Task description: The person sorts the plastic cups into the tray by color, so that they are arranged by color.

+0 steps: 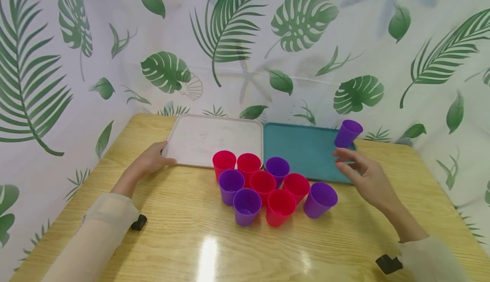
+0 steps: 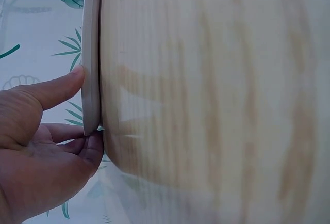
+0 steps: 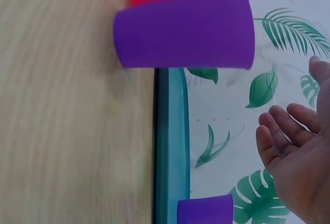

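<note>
1. The right hand [image 1: 363, 173] hovers with fingers spread and relaxed, holding nothing, above the near right corner of a teal tray [image 1: 302, 150].
2. Just past its fingertips a purple cup [image 1: 347, 133] sits tilted over the far right part of that tray; whether it touches the tray cannot be told.
3. The left hand [image 1: 153, 160] pinches the near left corner of a white tray [image 1: 214, 137], thumb on top and fingers curled under the rim, as the left wrist view shows.
4. The two trays lie side by side, edges touching, at the back of the wooden bench [image 1: 183, 235].
5. Between the hands, in front of the trays, nine cups stand clustered mouth up: five red cups [image 1: 263, 183] and four purple ones [image 1: 246, 206].
</note>
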`<state>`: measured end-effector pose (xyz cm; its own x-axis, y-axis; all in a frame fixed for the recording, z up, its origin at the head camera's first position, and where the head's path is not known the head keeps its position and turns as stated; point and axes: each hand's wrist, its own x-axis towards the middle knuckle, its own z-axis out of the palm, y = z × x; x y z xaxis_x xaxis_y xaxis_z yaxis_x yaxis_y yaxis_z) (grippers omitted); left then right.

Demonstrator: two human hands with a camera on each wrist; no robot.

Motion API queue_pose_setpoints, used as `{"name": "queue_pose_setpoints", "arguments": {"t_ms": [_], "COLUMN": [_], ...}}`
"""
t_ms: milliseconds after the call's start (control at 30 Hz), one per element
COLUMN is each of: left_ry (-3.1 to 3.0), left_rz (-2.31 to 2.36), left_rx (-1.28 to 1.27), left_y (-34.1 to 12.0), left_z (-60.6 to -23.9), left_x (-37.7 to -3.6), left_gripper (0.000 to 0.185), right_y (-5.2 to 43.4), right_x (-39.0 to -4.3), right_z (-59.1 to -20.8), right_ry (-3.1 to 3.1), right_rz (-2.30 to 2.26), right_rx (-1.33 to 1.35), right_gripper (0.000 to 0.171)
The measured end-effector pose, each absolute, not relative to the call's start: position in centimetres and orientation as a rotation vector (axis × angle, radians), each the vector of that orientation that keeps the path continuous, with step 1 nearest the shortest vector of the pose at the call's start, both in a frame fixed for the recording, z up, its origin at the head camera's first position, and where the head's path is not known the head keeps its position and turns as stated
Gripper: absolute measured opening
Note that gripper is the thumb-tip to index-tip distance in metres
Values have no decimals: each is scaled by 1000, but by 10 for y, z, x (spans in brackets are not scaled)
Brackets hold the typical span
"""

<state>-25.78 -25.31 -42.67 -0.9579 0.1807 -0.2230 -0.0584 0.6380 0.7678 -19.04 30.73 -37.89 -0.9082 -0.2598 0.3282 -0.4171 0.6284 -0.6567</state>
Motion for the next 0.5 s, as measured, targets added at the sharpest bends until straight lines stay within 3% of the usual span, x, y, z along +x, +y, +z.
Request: {"name": "queue_pose_setpoints", "arguments": {"t_ms": [500], "left_ry": [2582], "left_rz": [1223], "left_rx": [113], "left_y": [-252], "left_z": [-426], "left_x": [-258], "left_gripper": [76], "right_y": [295], "right_x": [-159], "right_z": [-399], "right_ry": [-2615], "right_rz": [1308], "right_rx": [715], "right_gripper": [49]}}
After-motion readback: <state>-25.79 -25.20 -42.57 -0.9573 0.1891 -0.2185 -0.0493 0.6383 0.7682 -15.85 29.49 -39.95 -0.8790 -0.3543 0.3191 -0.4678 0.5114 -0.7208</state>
